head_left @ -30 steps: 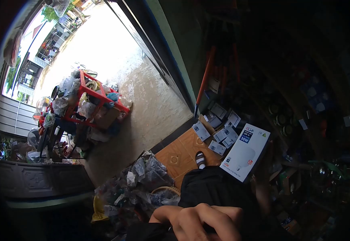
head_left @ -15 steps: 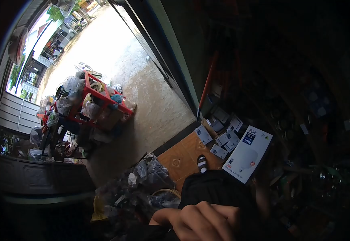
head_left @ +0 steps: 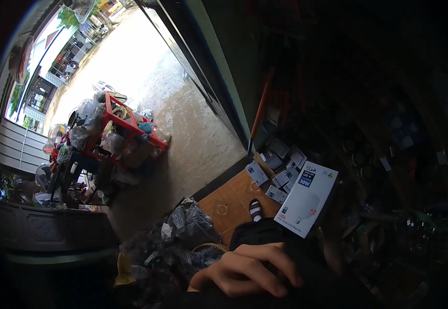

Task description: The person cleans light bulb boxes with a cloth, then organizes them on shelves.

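Observation:
A white light bulb box (head_left: pixel 306 201), marked 30W with a bulb printed on it, is held up at a tilt right of the middle. In deep shadow at its lower right edge is my right hand (head_left: pixel 332 250), gripping the box; its fingers are mostly hidden. My left hand (head_left: pixel 247 270) is low in the middle, in front of my dark clothing, its fingers loosely bent and apart with nothing visible in them. Several smaller white boxes (head_left: pixel 285 177) lie on the floor just beyond the bulb box.
My sandalled foot (head_left: pixel 255 209) rests on orange floor tiles (head_left: pixel 224 206). Plastic-wrapped goods (head_left: pixel 190 224) are heaped to the left. Outside the doorway, a red rack (head_left: pixel 131 123) is loaded with bags. An orange pole (head_left: pixel 261 110) leans by the door frame; dark shelving fills the right.
The bulb box has shifted slightly left and down in view. My left hand's fingers, earlier curled with knuckles up, have spread and reached a little toward the right.

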`<action>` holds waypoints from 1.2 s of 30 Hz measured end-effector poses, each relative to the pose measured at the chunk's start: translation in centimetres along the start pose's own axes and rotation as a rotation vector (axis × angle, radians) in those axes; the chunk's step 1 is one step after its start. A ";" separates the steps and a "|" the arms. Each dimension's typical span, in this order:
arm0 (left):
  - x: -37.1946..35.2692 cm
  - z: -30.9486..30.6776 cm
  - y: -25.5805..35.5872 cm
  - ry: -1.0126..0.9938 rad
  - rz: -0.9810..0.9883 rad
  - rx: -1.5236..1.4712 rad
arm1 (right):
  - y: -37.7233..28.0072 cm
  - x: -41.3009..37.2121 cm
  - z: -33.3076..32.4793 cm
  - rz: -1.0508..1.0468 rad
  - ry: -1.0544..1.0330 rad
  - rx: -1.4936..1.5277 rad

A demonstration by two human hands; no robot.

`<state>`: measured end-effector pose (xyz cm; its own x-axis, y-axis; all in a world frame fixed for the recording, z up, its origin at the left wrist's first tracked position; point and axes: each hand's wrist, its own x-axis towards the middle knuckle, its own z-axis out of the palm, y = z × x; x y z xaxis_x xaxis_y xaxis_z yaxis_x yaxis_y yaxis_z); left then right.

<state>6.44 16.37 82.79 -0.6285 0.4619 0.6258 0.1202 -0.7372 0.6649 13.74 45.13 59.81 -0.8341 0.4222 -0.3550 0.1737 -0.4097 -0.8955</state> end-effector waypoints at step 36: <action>-10.0 -10.4 -9.0 0.827 -0.475 -0.473 | -10.1 -1.3 18.7 -1.008 -0.727 -0.844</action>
<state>3.69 13.26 66.27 -0.8804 0.4054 -0.2461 -0.4740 -0.7681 0.4305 3.34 33.60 74.30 -0.8109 -0.3509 0.4682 -0.5851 0.4806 -0.6532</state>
